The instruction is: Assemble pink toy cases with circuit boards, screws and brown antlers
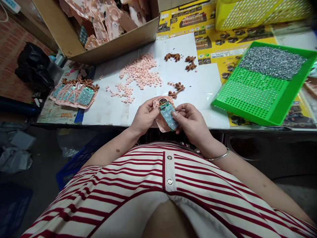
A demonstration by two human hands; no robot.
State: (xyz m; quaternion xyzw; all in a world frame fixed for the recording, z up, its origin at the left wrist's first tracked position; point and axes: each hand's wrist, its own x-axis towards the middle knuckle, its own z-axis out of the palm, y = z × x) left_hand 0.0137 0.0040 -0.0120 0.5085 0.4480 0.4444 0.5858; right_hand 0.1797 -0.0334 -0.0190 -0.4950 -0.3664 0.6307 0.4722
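Note:
At the table's front edge I hold a pink plastic shell (162, 123) with a green circuit board (169, 115) lying on it at a slant. My left hand (146, 114) is closed on the shell's left rim, fingers and thumb pinching it. My right hand (190, 120) grips the circuit board's right side, its thumb on the board's face. A round dark part with thin wires shows at the shell's top. Just beyond my hands lies a brown antler-shaped piece (177, 89), close to a few small pink bits.
Small pink plastic pieces (141, 72) are heaped on white card. At left stands a row of shells with boards (76, 94). A cardboard box (119, 43) holds more pink shells. On the right, a green tray (257, 99) carries many screws (272, 61); a yellow basket (262, 15) stands behind.

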